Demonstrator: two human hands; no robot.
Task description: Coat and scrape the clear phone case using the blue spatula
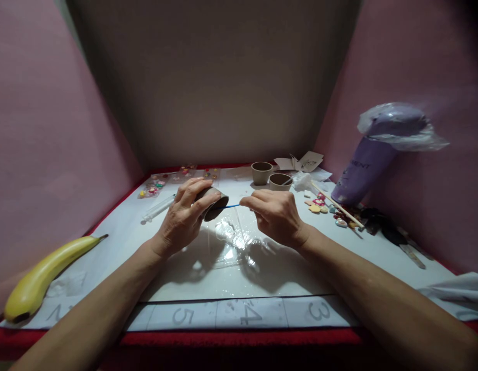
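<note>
My left hand (180, 219) is wrapped round a small greyish-brown cup (213, 214), tipped on its side with its mouth facing right. In my right hand (277, 214), the closed fingers pinch a thin blue stick (233, 206) whose far end reaches into the cup's mouth. The cup's contents are hidden. Under both hands a clear plastic sheet (219, 260) lies on the white board, with a shiny, wet-looking clear patch (233, 237) on it.
Two similar cups (261, 175) stand behind my right hand. Small colourful charms (318, 208) and a wooden stick (335, 203) lie right, before a leaning purple object (368, 165) topped with plastic. Left are a clear syringe-like tube (158, 210), bagged charms (151, 190) and a banana (49, 270).
</note>
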